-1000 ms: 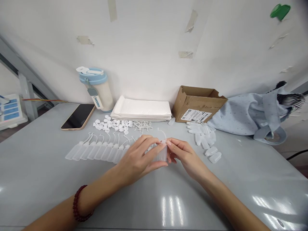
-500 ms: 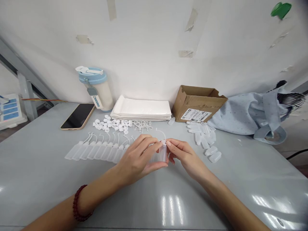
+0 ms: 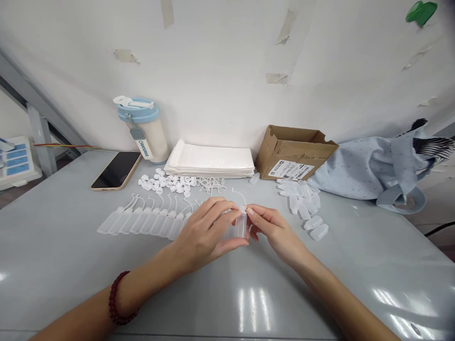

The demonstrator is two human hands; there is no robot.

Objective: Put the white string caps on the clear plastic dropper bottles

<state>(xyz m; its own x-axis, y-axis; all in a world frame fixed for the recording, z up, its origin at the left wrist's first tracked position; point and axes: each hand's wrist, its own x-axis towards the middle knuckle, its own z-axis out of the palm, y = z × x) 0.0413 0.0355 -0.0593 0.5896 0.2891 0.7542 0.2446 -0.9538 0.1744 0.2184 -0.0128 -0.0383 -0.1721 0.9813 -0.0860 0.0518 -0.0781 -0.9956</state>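
Small plastic bottle (image 3: 240,226) is gripped upright above the counter (image 3: 53,251), body wrapped by left hand (image 3: 204,232), top pinched by right hand (image 3: 273,227). Other bottles (image 3: 142,221) are laid in 1 row, within easy reach.

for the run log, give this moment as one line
left hand: grips translucent plastic bottle | right hand: pinches its top | beside: row of translucent bottles with thin white tubes
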